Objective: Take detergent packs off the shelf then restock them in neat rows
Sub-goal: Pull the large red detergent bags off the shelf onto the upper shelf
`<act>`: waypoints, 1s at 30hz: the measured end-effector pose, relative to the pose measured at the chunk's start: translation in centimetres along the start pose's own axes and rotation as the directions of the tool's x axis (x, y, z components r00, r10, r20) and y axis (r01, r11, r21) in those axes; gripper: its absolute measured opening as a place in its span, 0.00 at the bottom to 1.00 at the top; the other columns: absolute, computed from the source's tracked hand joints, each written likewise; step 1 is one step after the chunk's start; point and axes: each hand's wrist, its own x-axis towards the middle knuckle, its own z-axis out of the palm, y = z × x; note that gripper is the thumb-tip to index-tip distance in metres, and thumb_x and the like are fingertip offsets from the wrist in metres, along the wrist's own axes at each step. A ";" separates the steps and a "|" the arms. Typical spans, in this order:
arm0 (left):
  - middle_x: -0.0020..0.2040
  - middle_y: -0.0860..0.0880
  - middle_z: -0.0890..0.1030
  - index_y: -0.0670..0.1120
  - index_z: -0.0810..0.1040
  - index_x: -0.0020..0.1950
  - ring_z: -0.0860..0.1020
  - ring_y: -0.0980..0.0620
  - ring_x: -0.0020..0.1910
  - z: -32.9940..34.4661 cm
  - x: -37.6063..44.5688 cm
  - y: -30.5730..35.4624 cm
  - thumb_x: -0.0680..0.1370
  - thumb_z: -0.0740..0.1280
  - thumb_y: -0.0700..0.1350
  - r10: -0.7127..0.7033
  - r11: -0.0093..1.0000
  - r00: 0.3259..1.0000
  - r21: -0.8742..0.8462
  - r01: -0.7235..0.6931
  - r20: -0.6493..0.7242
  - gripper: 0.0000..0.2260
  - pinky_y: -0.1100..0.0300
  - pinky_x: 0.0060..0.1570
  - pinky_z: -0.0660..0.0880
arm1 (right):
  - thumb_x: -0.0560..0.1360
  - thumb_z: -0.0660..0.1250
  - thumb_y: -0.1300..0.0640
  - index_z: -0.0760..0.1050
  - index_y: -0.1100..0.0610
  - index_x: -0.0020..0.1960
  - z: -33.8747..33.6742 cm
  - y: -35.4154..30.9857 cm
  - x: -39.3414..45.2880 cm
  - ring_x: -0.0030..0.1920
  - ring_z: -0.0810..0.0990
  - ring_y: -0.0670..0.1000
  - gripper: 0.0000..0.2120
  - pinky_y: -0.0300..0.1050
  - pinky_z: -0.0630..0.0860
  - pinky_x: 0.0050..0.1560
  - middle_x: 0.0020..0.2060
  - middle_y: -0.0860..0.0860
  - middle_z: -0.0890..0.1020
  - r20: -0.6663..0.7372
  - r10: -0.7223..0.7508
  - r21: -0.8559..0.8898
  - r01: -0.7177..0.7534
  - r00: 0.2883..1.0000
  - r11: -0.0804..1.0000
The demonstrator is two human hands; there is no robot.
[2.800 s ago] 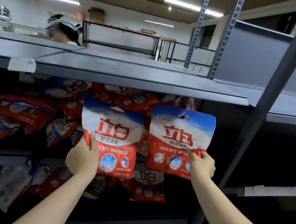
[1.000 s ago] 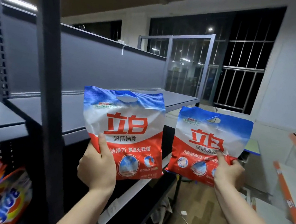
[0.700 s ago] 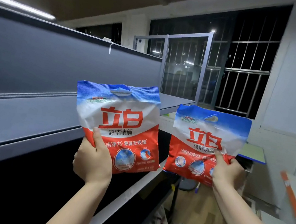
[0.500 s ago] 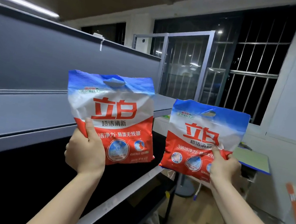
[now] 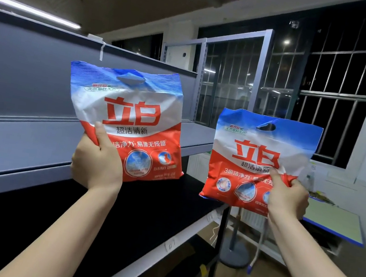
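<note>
I hold two detergent packs upright above the grey shelf [image 5: 32,145], my left hand [image 5: 97,163] gripping one [image 5: 129,120], my right hand [image 5: 287,198] pinching the other [image 5: 253,154].

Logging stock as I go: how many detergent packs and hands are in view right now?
Detergent packs: 2, left pack and right pack, both upright.
Hands: 2, left hand and right hand, each gripping one pack.
Total: 4
</note>
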 end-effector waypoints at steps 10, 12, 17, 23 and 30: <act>0.53 0.42 0.81 0.44 0.76 0.50 0.76 0.39 0.52 13.3 2.2 1.0 0.82 0.52 0.57 -0.011 1.000 0.999 -0.027 0.010 -0.049 0.20 0.55 0.46 0.64 | 0.72 0.70 0.44 0.77 0.55 0.43 9.4 -0.3 11.4 0.31 0.77 0.47 0.14 0.36 0.69 0.32 0.33 0.48 0.78 0.069 -0.022 0.186 0.008 0.997 0.983; 0.52 0.43 0.81 0.44 0.76 0.51 0.77 0.40 0.51 15.3 2.8 0.9 0.82 0.52 0.57 -0.006 1.000 0.998 -0.021 0.005 -0.061 0.20 0.53 0.48 0.67 | 0.73 0.70 0.44 0.76 0.55 0.43 11.2 -0.6 13.0 0.29 0.73 0.44 0.14 0.35 0.64 0.28 0.31 0.47 0.76 0.078 -0.025 0.197 0.009 0.997 0.980; 0.54 0.44 0.81 0.45 0.77 0.53 0.77 0.40 0.53 18.9 4.0 0.6 0.81 0.52 0.57 0.006 1.000 0.994 0.003 -0.005 -0.107 0.20 0.51 0.52 0.69 | 0.72 0.72 0.46 0.76 0.55 0.43 16.1 -0.7 16.7 0.32 0.78 0.47 0.12 0.36 0.69 0.30 0.34 0.48 0.80 0.135 -0.013 0.307 -0.029 0.991 0.951; 0.55 0.44 0.81 0.45 0.77 0.55 0.76 0.40 0.54 22.5 4.2 0.3 0.81 0.52 0.57 0.013 0.999 0.985 0.054 -0.004 -0.169 0.21 0.51 0.54 0.69 | 0.71 0.71 0.42 0.77 0.51 0.46 21.9 0.0 20.8 0.37 0.82 0.49 0.14 0.44 0.79 0.41 0.39 0.47 0.81 0.229 -0.032 0.310 -0.042 0.973 0.950; 0.57 0.41 0.79 0.43 0.77 0.56 0.74 0.36 0.56 29.4 3.6 0.6 0.82 0.52 0.57 0.045 0.994 0.963 0.111 -0.016 -0.265 0.21 0.50 0.54 0.68 | 0.69 0.71 0.40 0.76 0.54 0.39 29.2 1.3 27.3 0.35 0.81 0.49 0.17 0.44 0.79 0.40 0.35 0.46 0.81 0.349 -0.060 0.330 -0.063 0.935 0.942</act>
